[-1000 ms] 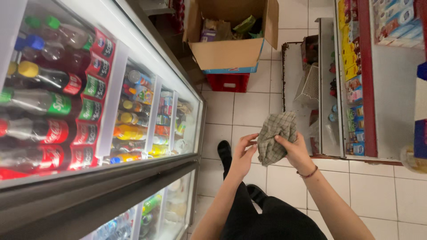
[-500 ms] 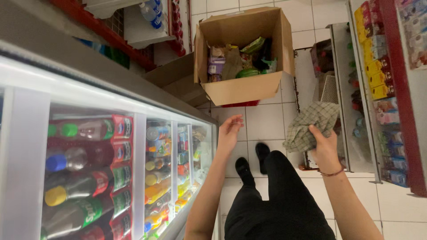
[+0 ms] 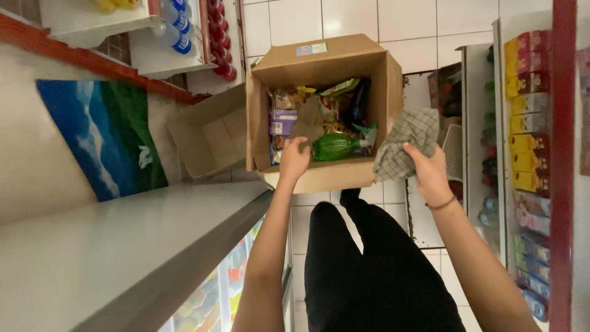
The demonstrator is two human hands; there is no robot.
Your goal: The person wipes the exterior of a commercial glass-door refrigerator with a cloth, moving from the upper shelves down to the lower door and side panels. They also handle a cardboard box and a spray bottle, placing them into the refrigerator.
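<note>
On the far left, a blue and green picture hung on the wall, and bottles with blue caps stood on a white shelf above it. Below them ran the smooth grey top of a drinks fridge, with colourful bottles glowing behind its glass. A flat, empty piece of brown cardboard lay next to it.

In the middle sat an open cardboard box, stiff and brown, with its flaps up. It was full of crinkly snack packets. A purple packet lay at the left side. A round, shiny green bottle lay on its side, its long way running left to right across the box.

The left hand was the nearer one to the bottle. It rested on the front edge of the box, fingers curled down inside, and the bottle lay just to its right. Whether the fingers held anything could not be told.

The right hand was closed around a soft, checked cloth, all bunched up, held just beside the right wall of the box.

On the far right stood shelves of small yellow and pink boxes. The floor was white tile.
</note>
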